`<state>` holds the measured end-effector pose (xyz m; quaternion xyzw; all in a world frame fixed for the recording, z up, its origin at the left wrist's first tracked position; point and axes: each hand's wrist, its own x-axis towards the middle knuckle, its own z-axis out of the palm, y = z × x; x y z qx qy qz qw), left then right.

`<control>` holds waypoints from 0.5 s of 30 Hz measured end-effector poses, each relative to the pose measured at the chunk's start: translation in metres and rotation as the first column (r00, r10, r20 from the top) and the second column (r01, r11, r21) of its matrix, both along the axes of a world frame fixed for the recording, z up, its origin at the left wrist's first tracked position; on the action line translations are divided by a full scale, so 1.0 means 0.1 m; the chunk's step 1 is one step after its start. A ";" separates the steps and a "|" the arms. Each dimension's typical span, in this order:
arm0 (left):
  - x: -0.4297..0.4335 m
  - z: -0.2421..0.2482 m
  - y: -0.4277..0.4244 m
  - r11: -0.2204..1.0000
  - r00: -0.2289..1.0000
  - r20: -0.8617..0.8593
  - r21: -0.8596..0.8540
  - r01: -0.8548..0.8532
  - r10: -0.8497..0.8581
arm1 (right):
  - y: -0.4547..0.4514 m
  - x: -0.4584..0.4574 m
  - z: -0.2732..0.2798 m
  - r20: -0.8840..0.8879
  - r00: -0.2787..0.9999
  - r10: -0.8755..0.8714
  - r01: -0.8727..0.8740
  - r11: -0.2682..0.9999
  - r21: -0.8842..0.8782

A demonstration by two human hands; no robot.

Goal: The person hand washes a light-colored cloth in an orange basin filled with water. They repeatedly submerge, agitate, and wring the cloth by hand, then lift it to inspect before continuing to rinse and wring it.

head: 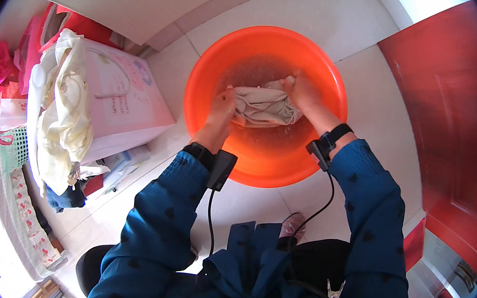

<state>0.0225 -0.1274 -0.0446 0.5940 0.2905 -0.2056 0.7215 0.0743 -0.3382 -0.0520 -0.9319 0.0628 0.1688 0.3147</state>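
A wet, light grey-beige cloth (pixel 266 107) is stretched between my two hands over an orange plastic basin (pixel 262 176). Water (pixel 253 68) lies in the basin, and the cloth is at or just above its surface. My left hand (pixel 221 106) pinches the cloth's left end, thumb uppermost. The right hand (pixel 303 94) grips the upper right part, with a bunched bit of fabric showing at its fingers. Folds run along the middle of the cloth. Whether its underside is under water cannot be made out.
A pink and white printed box or bag (pixel 128 104) stands left of the basin, with cream cloth (pixel 69 106) draped over it. At right is a red panelled door (pixel 453 113). Black cables (pixel 210 221) hang from the wrist devices. Pale tiles (pixel 387 100) form the floor.
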 end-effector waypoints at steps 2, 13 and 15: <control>-0.02 -0.09 0.08 1.000 0.999 -0.041 -0.004 -0.007 0.007 | -0.12 0.04 -0.13 0.054 0.998 0.007 -0.010 0.999 0.044; -0.08 -0.12 -0.12 0.679 0.980 -0.070 -0.712 -0.179 0.185 | 0.75 -0.65 0.43 0.283 0.943 0.174 -0.270 0.898 0.348; -0.11 0.05 -0.21 0.692 0.977 -0.120 -0.691 -0.208 0.173 | 0.71 -0.52 0.52 0.309 0.941 0.139 -0.241 0.917 0.319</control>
